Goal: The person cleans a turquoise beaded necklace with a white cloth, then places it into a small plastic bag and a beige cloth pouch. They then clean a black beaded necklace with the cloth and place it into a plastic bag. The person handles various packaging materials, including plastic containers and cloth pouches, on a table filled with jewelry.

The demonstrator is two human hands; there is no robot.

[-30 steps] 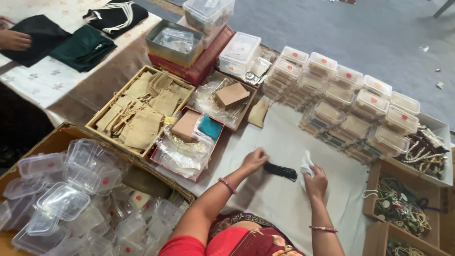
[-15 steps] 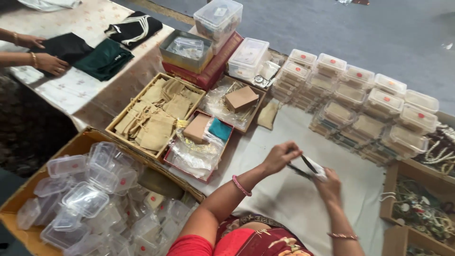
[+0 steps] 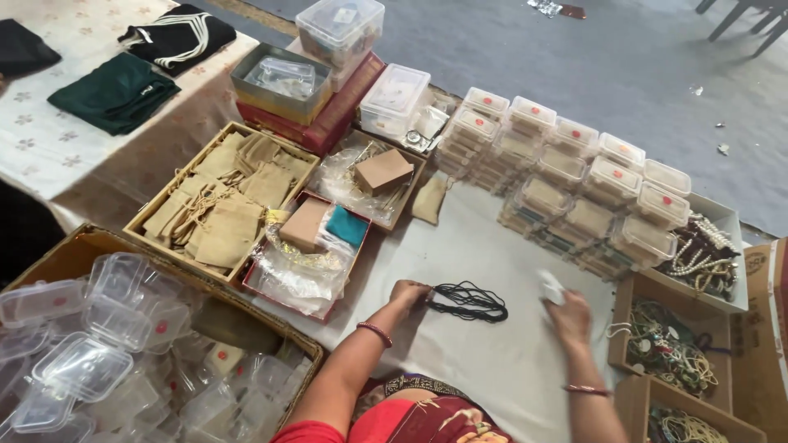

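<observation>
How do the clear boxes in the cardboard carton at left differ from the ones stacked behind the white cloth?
The carton boxes lie jumbled, some with lids open, and look empty. The stacked boxes sit in neat rows, lids shut, with tan contents showing inside. The left hand holding the black cord is nearer the carton; the right hand is nearer the stacks. Both kinds are clear plastic with a red dot.

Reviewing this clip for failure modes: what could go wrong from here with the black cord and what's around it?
1. The black cord lies in loose loops, pinned only at one end by the left hand; pulling it might tangle it.
2. The right hand holds a small white item, blurred; it could slip.
3. The stacked boxes stand just behind the hands; a wide reach could topple them.
</observation>
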